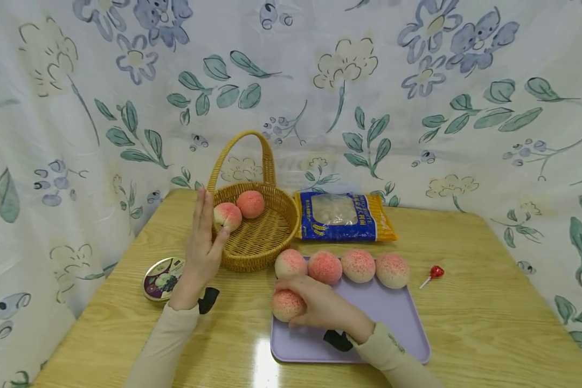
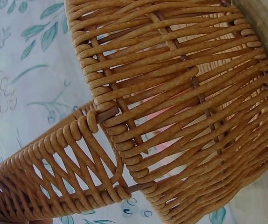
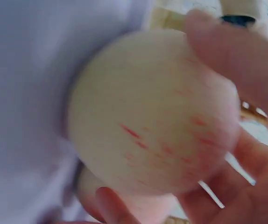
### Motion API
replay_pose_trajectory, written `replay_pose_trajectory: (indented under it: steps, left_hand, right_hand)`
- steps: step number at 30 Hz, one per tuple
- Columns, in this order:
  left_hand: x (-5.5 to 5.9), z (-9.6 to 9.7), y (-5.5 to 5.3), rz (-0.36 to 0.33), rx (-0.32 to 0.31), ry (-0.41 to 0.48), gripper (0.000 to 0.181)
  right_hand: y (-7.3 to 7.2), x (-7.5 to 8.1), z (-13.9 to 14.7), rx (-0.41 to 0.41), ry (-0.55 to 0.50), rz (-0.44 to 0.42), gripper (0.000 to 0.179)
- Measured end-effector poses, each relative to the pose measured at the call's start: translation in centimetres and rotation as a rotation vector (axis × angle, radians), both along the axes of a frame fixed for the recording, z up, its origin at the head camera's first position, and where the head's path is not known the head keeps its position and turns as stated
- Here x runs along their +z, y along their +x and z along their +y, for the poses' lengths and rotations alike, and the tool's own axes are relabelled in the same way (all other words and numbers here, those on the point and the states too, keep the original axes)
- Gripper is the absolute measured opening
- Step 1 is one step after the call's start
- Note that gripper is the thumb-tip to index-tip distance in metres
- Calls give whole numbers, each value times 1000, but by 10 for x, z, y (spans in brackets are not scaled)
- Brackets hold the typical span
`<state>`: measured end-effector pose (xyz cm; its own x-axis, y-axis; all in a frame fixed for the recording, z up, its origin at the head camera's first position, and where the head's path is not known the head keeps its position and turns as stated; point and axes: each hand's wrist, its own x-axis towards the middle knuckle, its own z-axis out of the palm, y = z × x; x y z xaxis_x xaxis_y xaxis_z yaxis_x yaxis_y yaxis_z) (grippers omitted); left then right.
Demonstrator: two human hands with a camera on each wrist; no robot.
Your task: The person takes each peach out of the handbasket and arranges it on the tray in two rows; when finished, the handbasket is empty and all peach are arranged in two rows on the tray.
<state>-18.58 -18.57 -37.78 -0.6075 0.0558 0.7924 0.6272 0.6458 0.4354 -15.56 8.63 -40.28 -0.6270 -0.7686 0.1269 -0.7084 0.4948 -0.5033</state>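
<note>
My right hand (image 1: 315, 303) grips a pink-and-cream peach (image 1: 288, 305) at the left side of the lilac tray (image 1: 354, 353). In the right wrist view, thumb and fingers curl round that peach (image 3: 148, 116), close to the tray surface. Along the tray's far edge sits a row of several more peaches (image 1: 325, 268). My left hand (image 1: 203, 245) is at the left rim of the wicker basket (image 1: 252, 261), its fingers straight and pointing up, with the thumb near a peach (image 1: 227, 215) inside. A second peach (image 1: 250, 204) lies beside that one. The basket's woven side (image 2: 185, 107) fills the left wrist view.
Behind the tray lies a blue-and-yellow food packet (image 1: 344, 216) with a see-through window. A red lollipop (image 1: 435, 272) is right of the tray. Partly behind my left forearm is a round tin (image 1: 160, 280). A flowered curtain (image 1: 291, 97) hangs behind the wooden table (image 1: 485, 323).
</note>
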Motion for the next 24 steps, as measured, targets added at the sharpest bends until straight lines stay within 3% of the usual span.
replay_pose_trajectory:
  steps: [4,8,13,17,20,24]
  left_hand:
    - [-1,0,1,-27,21,-16,70]
    - [-1,1,1,-9,33,-22,69]
    - [0,-1,1,3,19,-6,67]
    - [0,-3,1,16,20,-8,64]
    - [0,-2,2,26,19,-9,64]
    - [0,-1,2,28,12,-8,65]
  right_hand:
    - [-4,12,6,-39,-25,-32,69]
    - [-15,30,10,-43,-82,-91,68]
    - [-42,52,2,-11,-176,-166,62]
    - [-68,65,-14,8,-266,-279,56]
    - [-86,71,-29,15,-328,-366,52]
    - [-106,73,-48,-12,-366,-399,47]
